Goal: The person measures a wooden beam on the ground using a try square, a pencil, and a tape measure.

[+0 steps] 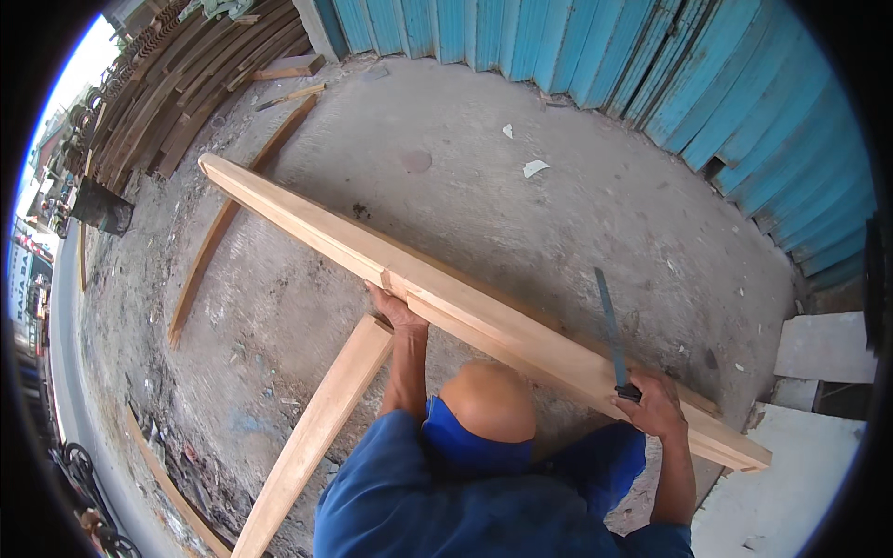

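Note:
A long, pale wooden beam with a stepped notch partway along lies diagonally before me, from far left to near right. My left hand is closed on its near edge beside the notch; some of the fingers are hidden under the wood. Toward the beam's near right end, my right hand grips the black handle of what looks like a try square. Its narrow dark blade points away from me, across and beyond the beam. A second pale timber runs toward me below my left hand, its far end close to my wrist.
Thin wooden strips lie on the rough concrete floor, one passing under the beam's far end. Stacked planks and a dark bucket stand far left. A blue corrugated metal wall bounds the back; pale boards lie at right.

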Demonstrator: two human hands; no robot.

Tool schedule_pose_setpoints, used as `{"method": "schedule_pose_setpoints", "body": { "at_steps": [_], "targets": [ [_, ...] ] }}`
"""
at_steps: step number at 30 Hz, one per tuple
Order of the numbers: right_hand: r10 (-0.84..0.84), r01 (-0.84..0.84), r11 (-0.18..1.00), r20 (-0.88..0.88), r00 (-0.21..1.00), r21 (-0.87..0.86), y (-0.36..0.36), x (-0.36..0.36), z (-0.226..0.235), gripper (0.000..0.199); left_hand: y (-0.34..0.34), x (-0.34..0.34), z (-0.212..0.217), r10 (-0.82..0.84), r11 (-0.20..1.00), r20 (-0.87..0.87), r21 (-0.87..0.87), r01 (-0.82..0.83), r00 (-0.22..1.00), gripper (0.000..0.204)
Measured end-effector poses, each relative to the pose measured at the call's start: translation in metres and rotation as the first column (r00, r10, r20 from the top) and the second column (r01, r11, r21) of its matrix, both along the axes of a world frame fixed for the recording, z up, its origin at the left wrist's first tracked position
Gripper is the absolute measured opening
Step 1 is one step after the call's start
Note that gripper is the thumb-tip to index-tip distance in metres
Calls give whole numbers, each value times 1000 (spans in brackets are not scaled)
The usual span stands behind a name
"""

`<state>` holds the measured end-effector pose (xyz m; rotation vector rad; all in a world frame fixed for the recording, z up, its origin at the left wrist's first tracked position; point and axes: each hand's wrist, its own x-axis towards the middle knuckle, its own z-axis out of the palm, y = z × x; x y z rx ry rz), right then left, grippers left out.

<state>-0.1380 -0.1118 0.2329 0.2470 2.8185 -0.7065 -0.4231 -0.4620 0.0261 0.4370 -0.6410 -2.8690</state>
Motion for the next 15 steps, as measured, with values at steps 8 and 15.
{"method": "schedule_pose_setpoints", "body": {
  "at_steps": [8,15],
  "targets": [
    [23,-9,1000,-509,860,30,16,-19,71,30,-16,-31,133,90,995,-383,-8,-101,920,65],
    [34,199,959,-775,631,203,38,-67,99,30,-43,-29,289,189,976,-637,36,-215,748,69]
  ]
}}
